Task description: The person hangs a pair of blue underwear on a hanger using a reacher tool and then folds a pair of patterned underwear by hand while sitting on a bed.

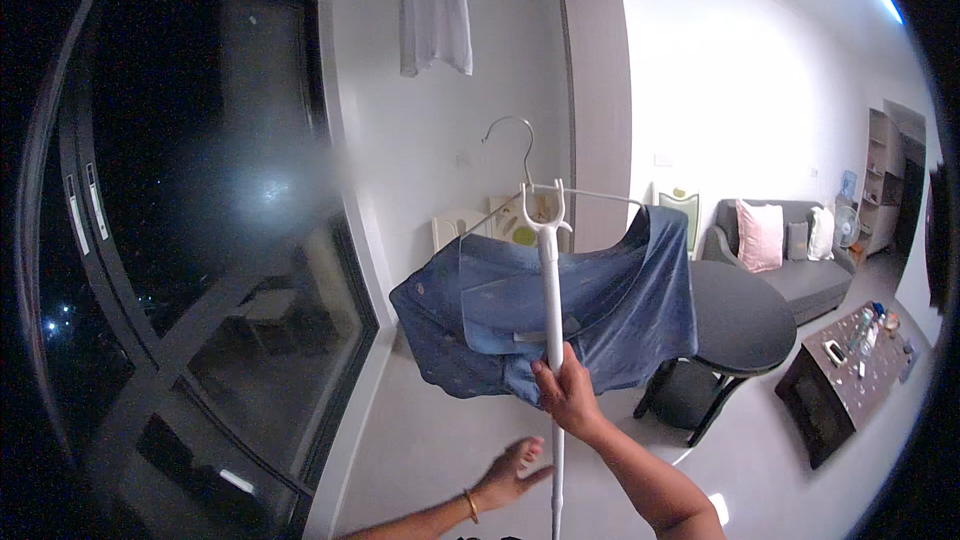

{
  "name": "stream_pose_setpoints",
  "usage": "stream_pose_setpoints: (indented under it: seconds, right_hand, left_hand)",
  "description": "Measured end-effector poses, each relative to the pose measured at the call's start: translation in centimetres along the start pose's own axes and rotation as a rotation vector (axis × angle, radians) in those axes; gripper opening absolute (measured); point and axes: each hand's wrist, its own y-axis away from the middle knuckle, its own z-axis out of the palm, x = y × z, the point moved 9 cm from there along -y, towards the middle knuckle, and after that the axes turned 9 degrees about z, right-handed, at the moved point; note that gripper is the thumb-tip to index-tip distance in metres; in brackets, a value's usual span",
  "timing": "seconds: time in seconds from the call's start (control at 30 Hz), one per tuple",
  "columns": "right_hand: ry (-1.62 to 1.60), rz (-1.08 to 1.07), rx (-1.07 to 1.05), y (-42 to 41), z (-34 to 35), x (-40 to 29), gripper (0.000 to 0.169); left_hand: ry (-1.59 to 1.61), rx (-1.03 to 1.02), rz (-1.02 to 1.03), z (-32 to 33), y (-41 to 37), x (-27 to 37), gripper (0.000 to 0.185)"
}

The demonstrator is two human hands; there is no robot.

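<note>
My right hand (pixel 568 392) is closed around a white clothes pole (pixel 550 292) that stands nearly upright before me. The pole's forked head lies at the neck of a wire clothes hanger (pixel 600 196), whose hook points up; whether the fork bears its weight I cannot tell. A dark blue garment (pixel 600 300) hangs on the hanger, behind the pole. Lower down, my left hand (pixel 512 476), with a gold-coloured bangle at the wrist, is beside the pole with its fingers apart and holds nothing.
A white garment (pixel 435 15) hangs above. Dark glass sliding doors (pixel 247 165) are at left. To the right are a round dark table (pixel 742 315), a grey sofa (pixel 802 285) with cushions and a low table (pixel 840 390) bearing small items. Chairs stand by the wall.
</note>
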Motion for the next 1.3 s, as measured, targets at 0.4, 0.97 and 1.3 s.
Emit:
stream_pose_setpoints:
  seconds: [0.4,0.97,1.3]
  right_hand:
    - [0.080,-0.432,-0.136,-5.7,2.0,-13.8,0.042]
    - [-0.245,0.039,-0.609,-4.1,19.1,14.8,0.075]
    - [-0.491,0.357,-0.580,-5.5,18.8,14.1,0.021]
  left_hand:
    - [0.294,0.431,0.130,-3.6,-7.2,-7.1,0.034]
    - [0.541,0.314,0.381,-27.4,-28.0,10.0,0.035]
    - [0.576,0.304,0.476,-35.5,-38.4,17.5,0.041]
